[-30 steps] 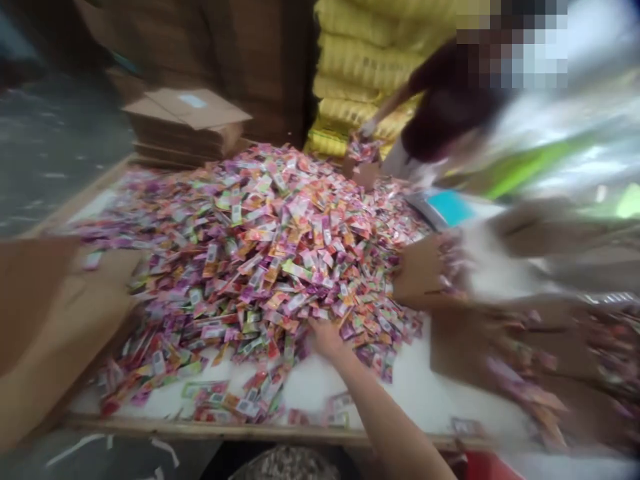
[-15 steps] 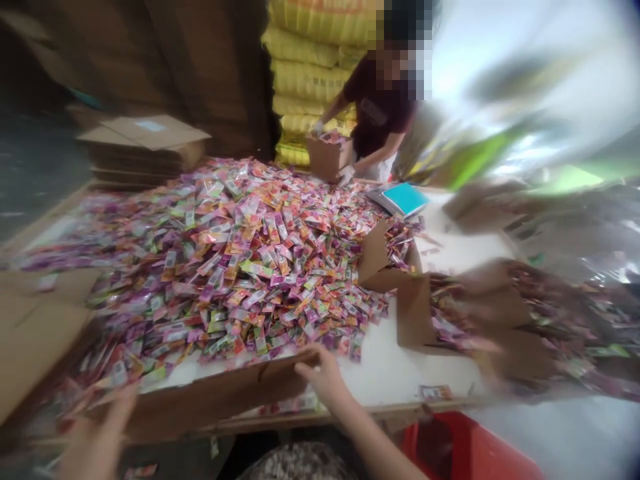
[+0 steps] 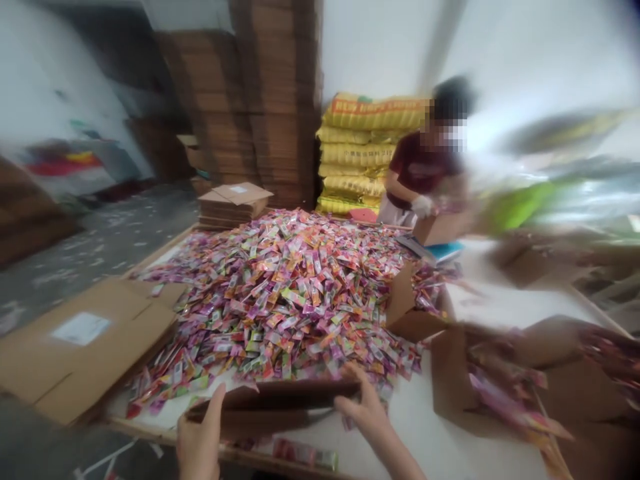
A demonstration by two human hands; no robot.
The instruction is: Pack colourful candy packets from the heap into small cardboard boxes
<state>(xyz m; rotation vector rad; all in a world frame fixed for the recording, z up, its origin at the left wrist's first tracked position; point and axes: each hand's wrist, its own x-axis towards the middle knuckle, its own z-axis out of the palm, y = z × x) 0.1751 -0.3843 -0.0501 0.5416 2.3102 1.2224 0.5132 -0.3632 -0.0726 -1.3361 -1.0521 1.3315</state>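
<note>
The view is lifting: against the picture one second back, the wall, the stacked cardboard and the yellow sacks [image 3: 373, 150] are now showing, while the table [image 3: 440, 440] is sitting lower in frame. The pile of packets [image 3: 285, 293] is lying much as it did, spread over the middle of the table. What has changed most is at the near edge — a flattened carton [image 3: 273, 403] is now being held there between both hands, where one second back only the right hand was reaching into the pile. Judged from this, the work is passing from handling packets to opening a carton.

The left hand [image 3: 200, 443] is gripping the carton's left end, thumb raised along its near face; its grip is clamped on the cardboard. The right hand [image 3: 367, 410] is pressing on the carton's right end with fingers spread — a grip closed over the top edge, though blur is hiding the fingertips.

Edges and room, from largest to smallest:
- A large flat carton [image 3: 85, 340] is overhanging the table's left side.
- Open boxes holding packets [image 3: 505, 380] are crowding the right side.
- Bare white table is remaining only between the carton and those boxes.
- The pile's near fringe is touching the carton's far edge.

A co-worker [image 3: 417, 180] is working with a box [image 3: 440, 227] at the far end, well apart.
</note>
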